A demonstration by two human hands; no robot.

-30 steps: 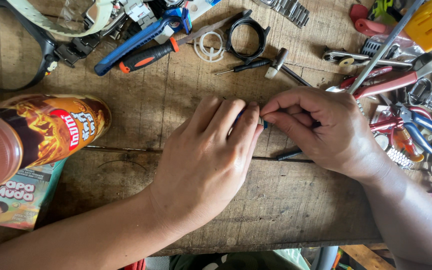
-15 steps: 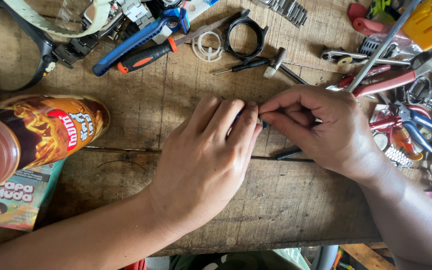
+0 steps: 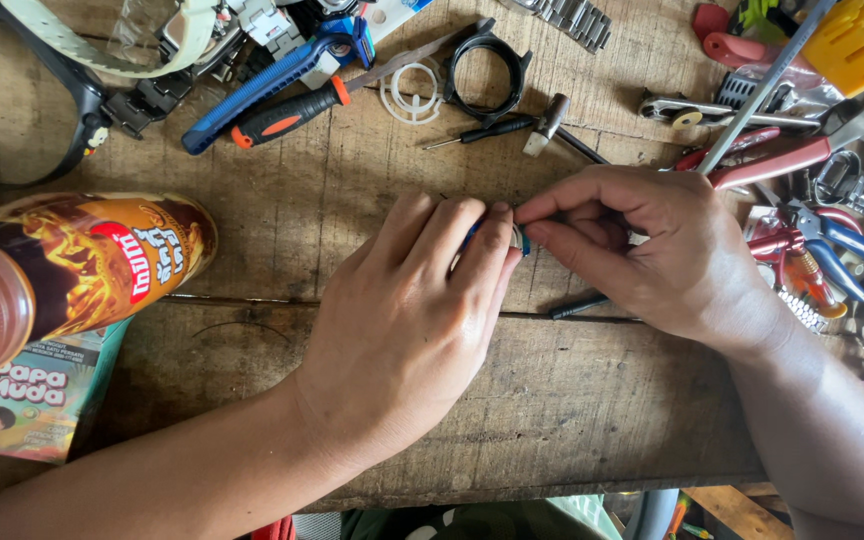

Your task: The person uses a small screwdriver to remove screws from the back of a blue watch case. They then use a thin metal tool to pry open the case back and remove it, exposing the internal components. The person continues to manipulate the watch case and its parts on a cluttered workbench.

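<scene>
Can: at the far left I see a brown and orange drink can (image 3: 82, 265) lying on its side on the wooden bench (image 3: 572, 400), over a printed packet (image 3: 27, 400).
Upper left tools: a blue-handled tool (image 3: 252, 92) and an orange and black handle (image 3: 292, 112) lie beside each other above the hands, well apart from them.
Left hand: my left hand (image 3: 407, 330) lies palm down at the middle, fingers together and curled over a small part (image 3: 522, 238); I see only a sliver of blue and metal at its fingertips.
Small part: it sits between the two hands, just above the bench's crack, mostly hidden.
Right hand: my right hand (image 3: 652, 250) has thumb and forefinger pinched on the same part, touching the left fingertips.
Black ring: a black round frame (image 3: 487, 70) lies above the hands.
Right clutter: red-handled pliers (image 3: 762, 160) and blue-handled cutters (image 3: 842, 245) lie just beside the right hand.
</scene>
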